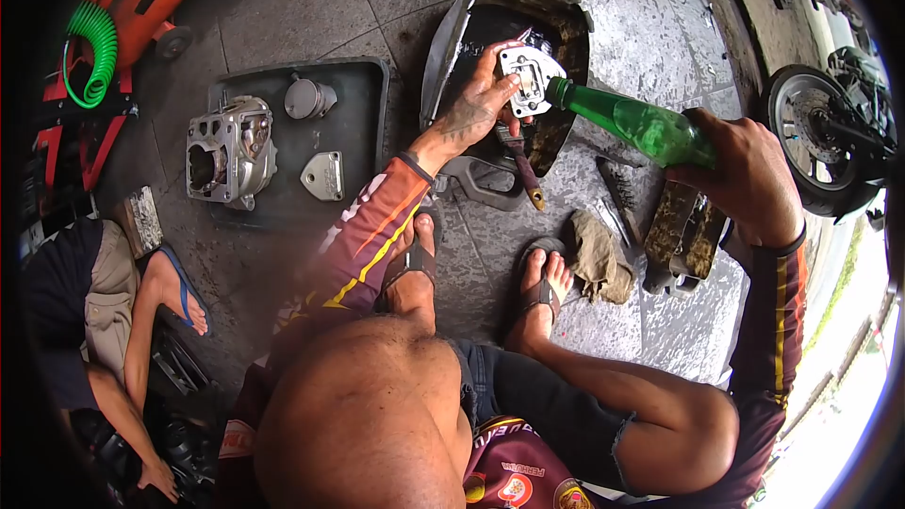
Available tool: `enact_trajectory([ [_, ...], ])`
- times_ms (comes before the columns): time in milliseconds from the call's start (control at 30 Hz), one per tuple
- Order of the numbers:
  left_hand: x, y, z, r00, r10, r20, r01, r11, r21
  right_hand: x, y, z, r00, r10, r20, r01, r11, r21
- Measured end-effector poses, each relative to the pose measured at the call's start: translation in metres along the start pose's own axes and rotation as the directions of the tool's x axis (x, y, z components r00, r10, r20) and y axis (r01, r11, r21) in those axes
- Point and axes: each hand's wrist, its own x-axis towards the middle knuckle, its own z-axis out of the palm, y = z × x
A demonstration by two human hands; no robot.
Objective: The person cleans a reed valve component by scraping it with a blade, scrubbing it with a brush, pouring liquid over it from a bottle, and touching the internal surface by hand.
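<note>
My left hand (479,102) grips a silver metal engine part (534,75), which looks like a cylinder head, with bolt holes and a squarish opening. In my right hand (745,170) is a green bottle (636,123), tilted so that its mouth meets the right side of the part. Whether liquid flows out cannot be made out. Both are above a worn, dirty basin (577,33) with dark contents. A paintbrush (524,170) with a dark red handle leans at the basin's near edge, below my left hand.
A black tray (363,146) at left bears an engine cylinder block (226,155), a piston (306,97) and a small metal cover (323,176). Near my feet lie a rag (600,259), a brush (617,193) and a grimy container (686,231). Another person's leg (141,320) is at left; a motorcycle wheel (801,141) stands right.
</note>
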Motion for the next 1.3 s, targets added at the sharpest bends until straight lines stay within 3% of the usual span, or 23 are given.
enact_trajectory([
  [100,0.003,0.0,-0.006,0.997,-0.064,-0.052,0.062,0.997,-0.033,-0.001,0.001,0.004,1.0,-0.007,-0.007,0.007,1.0,0.0],
  [167,0.003,0.005,-0.001,0.992,-0.022,-0.126,0.025,1.0,0.018,-0.002,0.002,0.004,1.0,-0.011,-0.015,0.011,1.0,-0.006],
  [233,0.004,0.011,-0.003,0.976,-0.125,-0.176,0.148,0.981,0.124,-0.001,0.002,0.004,1.0,-0.018,-0.011,0.019,1.0,0.01],
  [300,0.003,0.009,-0.004,0.974,-0.115,-0.195,0.135,0.986,0.093,-0.001,0.001,0.004,1.0,-0.017,-0.023,0.017,1.0,0.006],
  [400,0.004,0.004,-0.004,0.992,-0.015,-0.128,0.022,0.998,0.056,0.0,0.002,0.004,0.999,-0.016,-0.037,0.016,1.0,0.001],
  [467,0.008,-0.001,0.001,0.971,0.14,-0.192,-0.117,0.985,0.128,0.0,0.001,0.003,0.999,-0.019,-0.036,0.019,1.0,0.004],
  [500,0.012,-0.008,-0.003,0.971,0.142,-0.192,-0.118,0.985,0.129,0.0,0.0,0.003,0.999,-0.013,-0.031,0.013,1.0,0.003],
  [567,0.021,-0.023,-0.013,0.901,0.422,-0.099,-0.373,0.871,0.318,-0.001,-0.001,0.002,1.0,-0.006,-0.024,0.006,1.0,0.002],
  [600,0.021,-0.019,-0.011,0.901,0.423,-0.099,-0.374,0.871,0.318,0.0,0.0,0.003,1.0,-0.005,-0.02,0.005,1.0,0.01],
  [700,0.011,-0.006,-0.006,0.985,0.097,-0.145,-0.086,0.993,0.078,0.0,-0.001,0.003,1.0,-0.008,-0.022,0.009,1.0,0.012],
  [900,0.001,0.011,0.0,0.98,-0.005,-0.201,0.025,0.995,0.096,0.0,-0.002,0.002,1.0,-0.001,-0.02,0.001,1.0,0.013],
  [1000,0.0,0.01,0.001,0.964,-0.118,-0.237,0.104,0.992,-0.072,0.0,-0.002,0.002,0.999,0.0,-0.033,0.001,1.0,0.012],
  [1100,0.005,0.007,-0.003,0.985,-0.059,-0.163,0.067,0.997,0.047,0.001,-0.004,0.001,0.999,0.012,-0.034,-0.011,1.0,0.019],
  [1167,0.007,0.005,-0.002,0.978,-0.064,-0.198,0.065,0.998,0.001,0.001,-0.004,0.0,0.999,0.016,-0.034,-0.015,1.0,0.024],
  [1233,0.007,0.001,-0.002,0.962,0.043,-0.27,-0.003,0.989,0.147,0.001,-0.003,0.001,1.0,0.005,-0.031,-0.005,1.0,0.008],
  [1300,0.006,0.002,-0.002,0.957,0.067,-0.283,-0.027,0.989,0.143,0.0,0.0,0.004,0.999,0.007,-0.031,-0.007,1.0,0.002],
])
